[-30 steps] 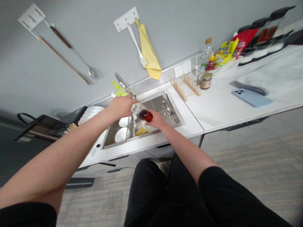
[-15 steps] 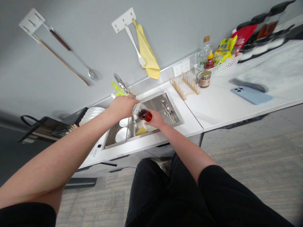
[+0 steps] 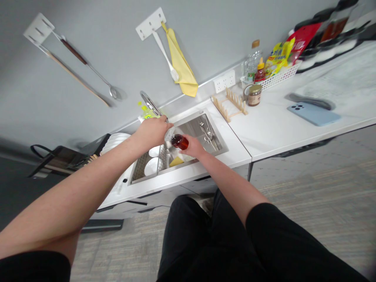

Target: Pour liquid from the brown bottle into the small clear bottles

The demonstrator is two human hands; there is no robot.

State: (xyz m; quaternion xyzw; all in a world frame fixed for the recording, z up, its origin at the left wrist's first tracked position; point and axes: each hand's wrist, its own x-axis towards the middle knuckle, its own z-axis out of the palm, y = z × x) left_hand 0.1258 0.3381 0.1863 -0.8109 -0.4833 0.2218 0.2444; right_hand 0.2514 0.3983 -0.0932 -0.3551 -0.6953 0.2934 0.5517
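Note:
My left hand (image 3: 154, 130) is at the chrome faucet (image 3: 150, 102), with its fingers curled where the faucet's end passes behind them. Just below it, my right hand (image 3: 192, 147) is wrapped round a dark red, see-through cup (image 3: 179, 141), tilted over the sink (image 3: 223, 145). Something clear and shiny (image 3: 169, 134) lies between the cup and my left hand; I cannot tell whether it is water or glass. White bowls (image 3: 151, 166) sit in a wire drainer on the sink's left side. A yellow sponge (image 3: 176, 161) lies under the cup.
Stacked white plates (image 3: 117, 138) and a dish soap bottle (image 3: 147, 112) stand left of the faucet. On the right counter are a wooden rack (image 3: 229, 105), a jar (image 3: 254, 96), a phone (image 3: 314, 113) and a basket (image 3: 279, 76) of bottles and packets. A yellow cloth (image 3: 183, 62) hangs above.
The view has shifted very slightly. Both hands and the red cup keep nearly the same place over the sink.

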